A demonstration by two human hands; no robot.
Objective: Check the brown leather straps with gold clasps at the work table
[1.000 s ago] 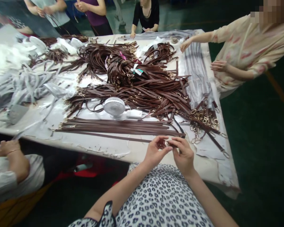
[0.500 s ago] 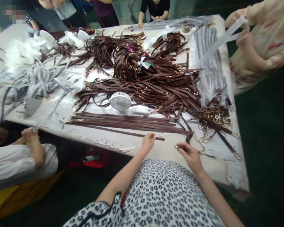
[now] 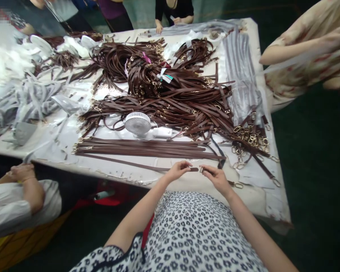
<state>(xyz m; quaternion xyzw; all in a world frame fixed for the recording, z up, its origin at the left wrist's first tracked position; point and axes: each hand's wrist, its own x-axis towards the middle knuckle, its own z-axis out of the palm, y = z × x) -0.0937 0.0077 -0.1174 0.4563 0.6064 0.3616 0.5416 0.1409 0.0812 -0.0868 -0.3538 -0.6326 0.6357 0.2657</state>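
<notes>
Across the pale table (image 3: 143, 173), brown strap (image 3: 193, 170) lengthwise, tip toward right hand (image 3: 215, 176).

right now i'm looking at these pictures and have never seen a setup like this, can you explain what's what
There is no robot here: a person works bare-handed. Every picture comes from one camera worn on that person's head, looking forward and down, so the arms reach in from the bottom.

The left hand holds a brown strap near its end. The right hand pinches a small metal piece close to that end.

On the table lie a row of straight straps, a large tangled pile of brown straps and a white fan. Other people are around the table.
</notes>
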